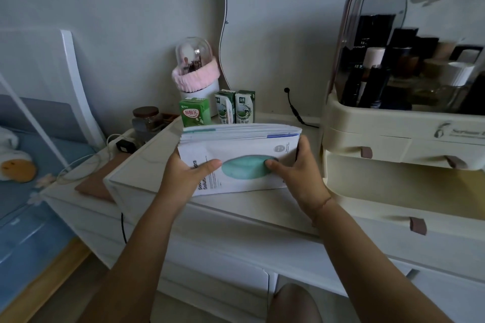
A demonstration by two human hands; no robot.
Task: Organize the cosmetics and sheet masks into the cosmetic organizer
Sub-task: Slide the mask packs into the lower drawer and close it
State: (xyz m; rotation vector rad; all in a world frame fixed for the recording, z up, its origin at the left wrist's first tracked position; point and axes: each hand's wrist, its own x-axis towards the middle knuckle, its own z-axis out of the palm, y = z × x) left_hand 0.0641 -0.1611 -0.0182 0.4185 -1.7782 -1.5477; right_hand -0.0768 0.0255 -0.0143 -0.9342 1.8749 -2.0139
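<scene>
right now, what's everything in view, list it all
sheet masks: one stack, white with teal oval, upright on the dresser
cosmetic organizer: one, cream with smoky lid, right; lowest drawer open
cosmetics: several, mostly black, under the lid
drink cartons: three, green and white, behind the stack
brush holder: one, white, pink band, by the wall
jar: one, dark lid, left of cartons
dresser: one, white, below the stack
left hand: grips stack's left end
right hand: grips stack's right end

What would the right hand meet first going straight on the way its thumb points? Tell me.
The stack of sheet masks that it grips: the right hand points across the stack's front. Past that, probably the left hand, whose thumb faces it.
</scene>
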